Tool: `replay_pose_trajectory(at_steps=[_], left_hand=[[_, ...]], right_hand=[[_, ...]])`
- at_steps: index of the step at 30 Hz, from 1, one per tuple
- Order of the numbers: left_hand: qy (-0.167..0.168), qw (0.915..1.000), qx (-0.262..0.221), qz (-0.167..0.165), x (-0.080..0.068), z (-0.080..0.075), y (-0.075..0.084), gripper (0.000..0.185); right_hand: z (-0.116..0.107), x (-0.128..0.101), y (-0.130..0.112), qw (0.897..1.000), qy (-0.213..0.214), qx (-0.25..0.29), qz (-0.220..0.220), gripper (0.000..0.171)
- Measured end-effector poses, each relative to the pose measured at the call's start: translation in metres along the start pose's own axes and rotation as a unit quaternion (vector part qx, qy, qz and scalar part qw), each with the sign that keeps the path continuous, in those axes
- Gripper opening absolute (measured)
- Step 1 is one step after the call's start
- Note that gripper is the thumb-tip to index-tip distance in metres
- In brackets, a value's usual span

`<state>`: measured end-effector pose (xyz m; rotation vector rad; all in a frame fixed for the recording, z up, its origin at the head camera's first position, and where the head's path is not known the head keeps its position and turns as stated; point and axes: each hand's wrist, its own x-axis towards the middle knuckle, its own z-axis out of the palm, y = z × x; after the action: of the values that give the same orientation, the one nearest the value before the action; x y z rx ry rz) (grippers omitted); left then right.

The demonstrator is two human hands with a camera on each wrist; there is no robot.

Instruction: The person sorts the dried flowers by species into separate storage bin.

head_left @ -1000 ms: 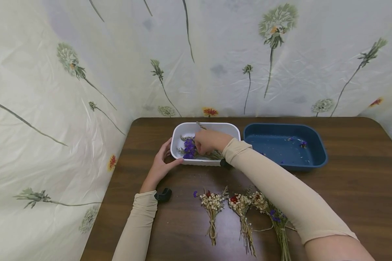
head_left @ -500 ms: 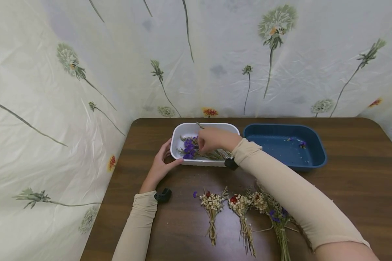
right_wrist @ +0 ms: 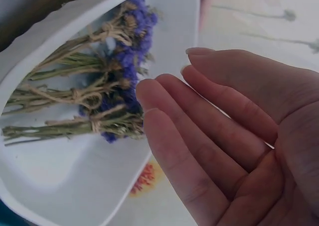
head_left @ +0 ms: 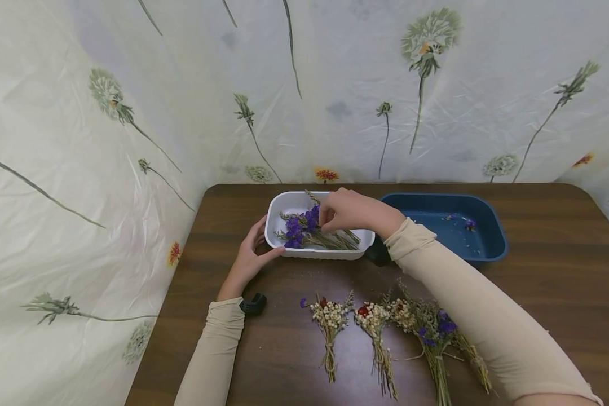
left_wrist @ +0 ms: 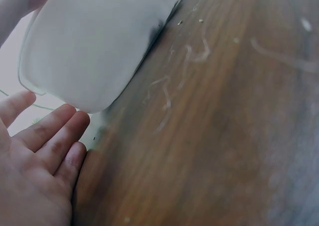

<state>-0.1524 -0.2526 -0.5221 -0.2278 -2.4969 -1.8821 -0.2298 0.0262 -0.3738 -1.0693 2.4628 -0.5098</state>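
A white plastic tray point(head_left: 330, 255) stands near the back of the table. Several tied bunches of dried purple flowers point(head_left: 296, 230) lie side by side in it, stems pointing right. At the tray's left end my left hand point(head_left: 248, 256) holds the corner, thumb on the front rim and fingers against the outer end wall point(left_wrist: 89, 52). My right hand point(head_left: 357, 211) hovers over the tray's right part. In the right wrist view its fingers are loosely bent with nothing between them, apart from the twine-tied stems point(right_wrist: 65, 99).
A blue tray point(head_left: 421, 223) beside the white one holds a few loose purple petals point(head_left: 470, 225). In front lie several dried bouquets, including cream-and-red ones point(head_left: 330, 313) and one with purple flowers point(head_left: 433, 332). Floral sheeting point(head_left: 335, 129) hangs behind the table.
My right hand has moved right and up off the flowers, uncovering more purple blooms and stems in the white tray. My left hand stays at the tray's corner.
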Motion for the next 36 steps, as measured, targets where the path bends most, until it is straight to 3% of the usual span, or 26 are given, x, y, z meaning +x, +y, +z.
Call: replay_pose_trajectory(at_steps=[10, 25, 33, 36], left_hand=[[0.009, 0.9999, 0.002, 0.009, 0.0, 0.002, 0.0, 0.09], [0.001, 1.0, 0.005, 0.0, -0.001, 0.0, -0.001, 0.093], [-0.009, 0.9999, 0.009, -0.008, -0.009, -0.002, 0.031, 0.09], [-0.009, 0.9999, 0.007, -0.007, -0.01, -0.002, 0.035, 0.089]], right_hand=[[-0.01, -0.037, -0.001, 0.999, 0.044, 0.014, -0.007, 0.008], [0.01, -0.103, 0.005, 0.994, 0.098, 0.044, 0.004, 0.008], [0.021, -0.133, 0.005, 0.991, 0.118, 0.051, 0.021, 0.01], [0.026, -0.144, 0.005, 0.99, 0.13, 0.054, 0.022, 0.009]])
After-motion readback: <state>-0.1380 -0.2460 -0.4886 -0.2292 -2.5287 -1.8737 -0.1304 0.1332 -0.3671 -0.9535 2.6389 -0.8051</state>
